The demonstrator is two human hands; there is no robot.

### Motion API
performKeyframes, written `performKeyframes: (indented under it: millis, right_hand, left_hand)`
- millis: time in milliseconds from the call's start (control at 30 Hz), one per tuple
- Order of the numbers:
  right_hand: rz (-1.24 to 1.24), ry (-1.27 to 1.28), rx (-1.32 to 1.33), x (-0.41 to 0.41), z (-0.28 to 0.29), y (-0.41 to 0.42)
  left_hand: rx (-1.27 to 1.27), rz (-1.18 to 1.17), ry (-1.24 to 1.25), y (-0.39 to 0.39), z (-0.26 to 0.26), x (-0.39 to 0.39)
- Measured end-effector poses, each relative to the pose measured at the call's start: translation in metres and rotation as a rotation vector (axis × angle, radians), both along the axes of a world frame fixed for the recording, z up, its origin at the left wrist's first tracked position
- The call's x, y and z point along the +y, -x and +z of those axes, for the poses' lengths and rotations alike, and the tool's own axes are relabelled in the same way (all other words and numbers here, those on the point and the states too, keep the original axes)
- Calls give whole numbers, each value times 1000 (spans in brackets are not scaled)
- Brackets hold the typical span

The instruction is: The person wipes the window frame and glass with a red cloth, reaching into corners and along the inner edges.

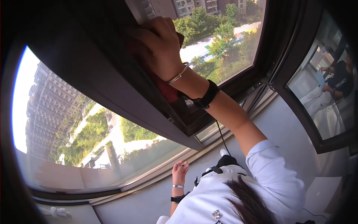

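Observation:
My right hand (163, 46) is raised to the dark window frame (134, 84), its fingers curled over what looks like a dark red cloth (169, 93). Shadow hides much of this cloth, which lies against the frame beneath my palm and wrist. A bracelet and a black strap circle that forearm. Lower down, my left hand (180, 169) hovers near the window sill (156, 173), fingers loosely curled, with nothing plainly held in it. It wears a ring with a dark stone, a bracelet and a black wrist strap.
An open window sash (258, 60) is joined to its frame by a metal stay (256, 96). A black cord (222, 137) hangs beside my arm. Glass at right (321, 92) shows a seated person holding a pale sheet. A white box (323, 193) stands at lower right, white cloth (57, 212) at lower left.

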State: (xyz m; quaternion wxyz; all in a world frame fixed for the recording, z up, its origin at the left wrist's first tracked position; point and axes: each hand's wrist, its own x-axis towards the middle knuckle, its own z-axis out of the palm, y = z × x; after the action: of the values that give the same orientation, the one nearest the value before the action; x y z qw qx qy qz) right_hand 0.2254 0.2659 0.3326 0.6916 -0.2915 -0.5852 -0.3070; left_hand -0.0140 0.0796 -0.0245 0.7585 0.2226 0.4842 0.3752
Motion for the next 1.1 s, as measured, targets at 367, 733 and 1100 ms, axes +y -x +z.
performKeyframes:
  millis: [367,733,1100]
  right_hand:
    - [48,695,-115,-45,-271,-11]
    - [-19,111,20,-14,-6,3]
    - [-91,550,-264,-39,-228,-18]
  left_hand:
    - [9,-109,20,-15,-1,10]
    - [-49,-57,43,-14,-18,-8]
    - [18,-97,49,-25,-13,5]
